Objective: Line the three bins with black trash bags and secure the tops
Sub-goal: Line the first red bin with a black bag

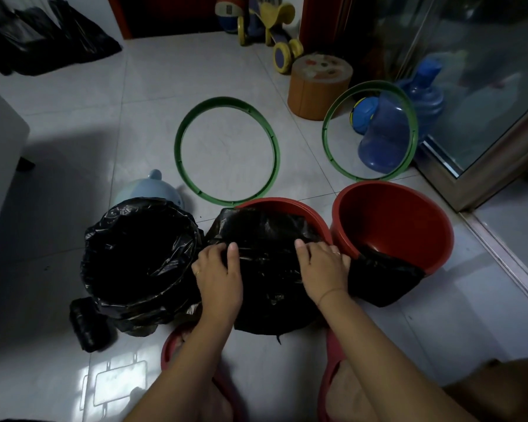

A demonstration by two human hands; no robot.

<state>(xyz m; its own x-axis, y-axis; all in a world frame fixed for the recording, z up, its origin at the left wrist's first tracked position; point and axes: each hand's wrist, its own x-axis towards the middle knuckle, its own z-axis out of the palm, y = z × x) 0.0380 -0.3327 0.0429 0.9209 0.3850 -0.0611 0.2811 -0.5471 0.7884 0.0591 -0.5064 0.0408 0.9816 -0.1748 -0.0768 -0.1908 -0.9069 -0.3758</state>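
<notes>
The middle red bin stands on the tiled floor directly in front of the person, between two other bins. A black trash bag is draped over its near rim and covers most of the opening; only the far arc of the red rim shows. The left hand grips the bag at the left side of the rim, fingers curled into the plastic, thumb on top. The right hand grasps the same bag at the right side, fingers bent over the bag's edge.

The left bin is already lined — its black bag is folded out over the whole rim and hangs crumpled down the sides. The right red bin stands open and touches the middle bin; a second black bag hangs over its near rim, mostly outside.

Two green rings lie beyond the bins: one ring flat on the floor behind the middle bin, the other ring tilted against a blue water jug. A roll of black bags lies beside the left bin. Red slippers are visible under the forearms.
</notes>
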